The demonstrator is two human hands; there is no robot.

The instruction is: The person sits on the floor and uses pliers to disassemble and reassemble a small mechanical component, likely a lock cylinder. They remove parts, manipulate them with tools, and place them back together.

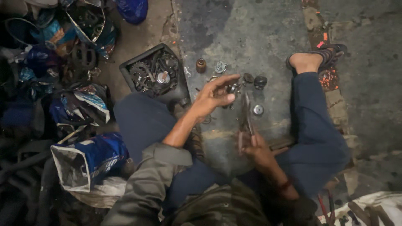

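I sit on a concrete floor with my legs spread. My left hand [213, 95] is raised in front of me and pinches a small dark metal part [231, 88] between thumb and fingers. Lower down, my right hand [256, 147] grips the handles of pliers [245, 115], whose jaws point up toward that part. Several small parts lie on the floor beyond my hands: a brown cylinder [201, 65], a silvery fitting [220, 67], two dark round caps [260, 81] and a shiny round bearing [258, 110].
A black tray [130, 69] holding sprockets and gears sits at my left knee. Blue and white bags [90, 161] and dark scrap pile up on the left. My sandalled foot [316, 58] rests at upper right. Tools lie on a white cloth [387, 203] at bottom right.
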